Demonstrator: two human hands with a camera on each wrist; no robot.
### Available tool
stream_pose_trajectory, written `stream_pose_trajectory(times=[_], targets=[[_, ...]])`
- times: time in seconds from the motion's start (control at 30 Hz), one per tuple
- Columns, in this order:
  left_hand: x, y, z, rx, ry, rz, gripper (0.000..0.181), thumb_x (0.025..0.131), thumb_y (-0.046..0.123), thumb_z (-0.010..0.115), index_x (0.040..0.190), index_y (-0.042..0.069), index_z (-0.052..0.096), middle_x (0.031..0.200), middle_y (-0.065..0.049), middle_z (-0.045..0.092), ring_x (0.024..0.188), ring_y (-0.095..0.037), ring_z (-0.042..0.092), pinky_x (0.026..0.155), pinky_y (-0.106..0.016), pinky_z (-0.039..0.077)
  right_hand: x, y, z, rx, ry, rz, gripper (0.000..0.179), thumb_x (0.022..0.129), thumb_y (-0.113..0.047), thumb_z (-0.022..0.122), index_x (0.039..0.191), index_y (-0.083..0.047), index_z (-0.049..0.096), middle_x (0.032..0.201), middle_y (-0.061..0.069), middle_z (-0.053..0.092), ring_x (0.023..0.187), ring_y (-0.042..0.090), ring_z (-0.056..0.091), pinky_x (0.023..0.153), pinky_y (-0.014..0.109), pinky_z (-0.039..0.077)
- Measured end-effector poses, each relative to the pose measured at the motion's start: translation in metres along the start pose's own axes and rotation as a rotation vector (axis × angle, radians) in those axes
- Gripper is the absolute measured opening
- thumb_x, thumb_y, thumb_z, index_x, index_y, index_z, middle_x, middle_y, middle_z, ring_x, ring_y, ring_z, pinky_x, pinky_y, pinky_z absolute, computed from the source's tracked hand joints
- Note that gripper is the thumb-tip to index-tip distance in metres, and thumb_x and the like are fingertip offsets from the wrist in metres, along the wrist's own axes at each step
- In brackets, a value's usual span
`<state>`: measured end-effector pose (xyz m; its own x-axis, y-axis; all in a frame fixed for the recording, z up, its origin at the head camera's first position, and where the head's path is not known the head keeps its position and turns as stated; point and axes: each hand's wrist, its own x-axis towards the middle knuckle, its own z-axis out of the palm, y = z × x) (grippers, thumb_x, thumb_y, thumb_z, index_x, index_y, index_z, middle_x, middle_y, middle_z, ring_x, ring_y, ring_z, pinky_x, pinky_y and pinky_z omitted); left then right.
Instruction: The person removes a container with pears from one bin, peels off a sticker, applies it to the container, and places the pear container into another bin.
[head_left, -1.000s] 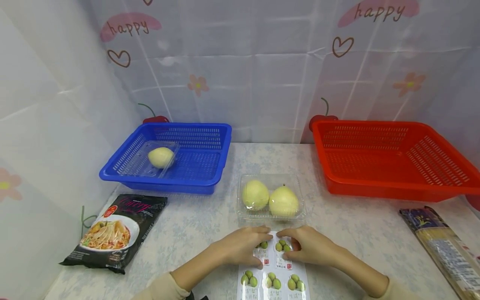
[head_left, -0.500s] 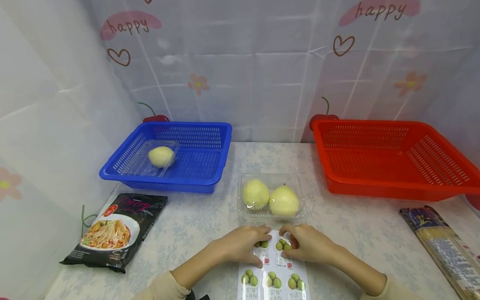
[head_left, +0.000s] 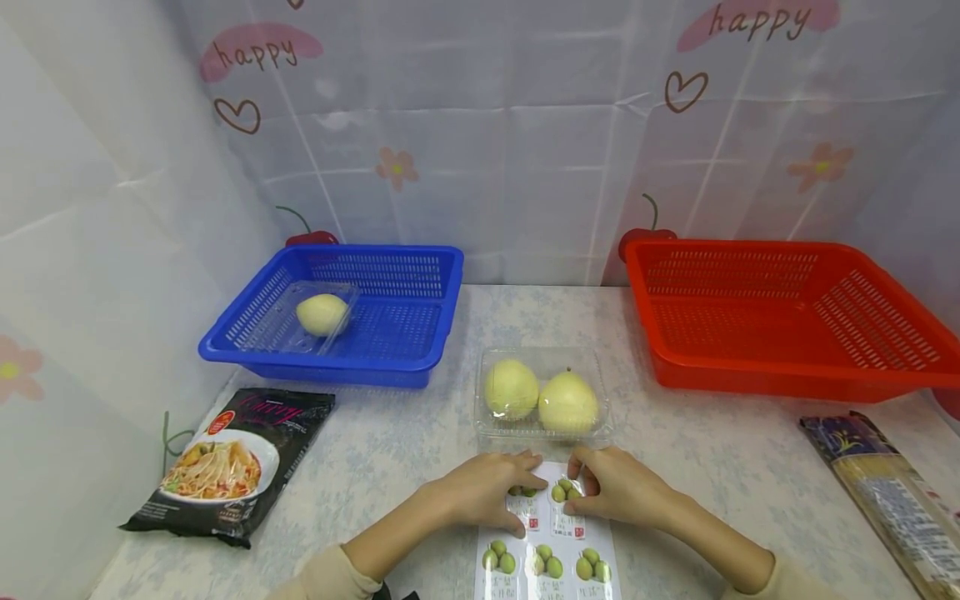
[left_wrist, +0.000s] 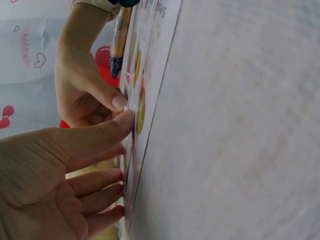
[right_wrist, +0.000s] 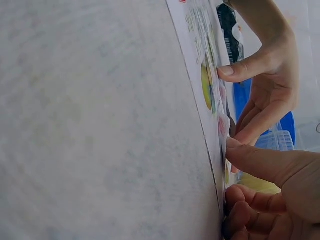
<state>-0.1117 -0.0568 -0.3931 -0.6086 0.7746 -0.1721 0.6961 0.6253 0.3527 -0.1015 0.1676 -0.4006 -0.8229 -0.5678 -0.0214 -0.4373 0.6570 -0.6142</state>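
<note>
A white sheet of stickers [head_left: 544, 575] printed with green fruit and writing lies in front of the person. My left hand [head_left: 487, 496] rests on its upper left part, thumb and fingers spread and fairly straight. At the upper right, my right hand [head_left: 626, 492] has its fingers curled and its thumb on a fruit sticker [head_left: 567, 523], which sits slightly askew with an edge raised. In the right wrist view the thumb [right_wrist: 235, 145] touches that raised edge; the fingertips beneath are partly hidden. Just beyond the hands sits a clear plastic box [head_left: 540, 354] holding two pale yellow-green pears [head_left: 568, 402].
A blue basket [head_left: 337, 364] at back left holds a clear box with one pear [head_left: 322, 315]. A red basket [head_left: 795, 379] stands at back right. A black noodle packet [head_left: 225, 467] lies left, and a long packet of dry noodles [head_left: 885, 500] lies right.
My right index finger has drawn back to the right and curled toward the thumb at the sticker. The left hand and the sheet stay nearly still.
</note>
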Motion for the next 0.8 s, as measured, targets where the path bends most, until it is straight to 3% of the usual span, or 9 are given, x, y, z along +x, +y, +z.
stream_pose_trajectory(times=[0.43, 0.67, 0.8], targets=[[0.001, 0.001, 0.0, 0.013, 0.0, -0.011, 0.061, 0.072, 0.033, 0.081, 0.127, 0.016, 0.061, 0.142, -0.004, 0.045, 0.133, -0.018, 0.039, 0.107, -0.033, 0.035, 0.002, 0.001, 0.003, 0.055, -0.007, 0.002, 0.031, 0.074, -0.019, 0.08, 0.091, -0.009, 0.057, 0.062, -0.012, 0.047, 0.054, -0.002, 0.04, 0.049, 0.018, 0.036], [0.001, 0.001, 0.001, 0.025, -0.004, -0.019, 0.064, 0.072, 0.034, 0.08, 0.129, 0.014, 0.059, 0.143, -0.003, 0.044, 0.133, -0.017, 0.039, 0.107, -0.031, 0.034, 0.003, 0.0, 0.009, -0.002, 0.091, 0.006, 0.013, 0.083, -0.012, 0.07, 0.086, -0.009, 0.059, 0.062, -0.011, 0.045, 0.054, -0.001, 0.038, 0.048, 0.019, 0.036], [0.001, 0.0, 0.0, 0.02, -0.005, -0.021, 0.065, 0.072, 0.034, 0.08, 0.129, 0.012, 0.058, 0.143, -0.003, 0.044, 0.133, -0.016, 0.038, 0.107, -0.031, 0.034, 0.005, -0.002, 0.013, -0.021, 0.146, 0.035, 0.011, 0.082, -0.003, 0.067, 0.08, -0.009, 0.058, 0.061, -0.009, 0.044, 0.053, 0.0, 0.036, 0.046, 0.018, 0.034]])
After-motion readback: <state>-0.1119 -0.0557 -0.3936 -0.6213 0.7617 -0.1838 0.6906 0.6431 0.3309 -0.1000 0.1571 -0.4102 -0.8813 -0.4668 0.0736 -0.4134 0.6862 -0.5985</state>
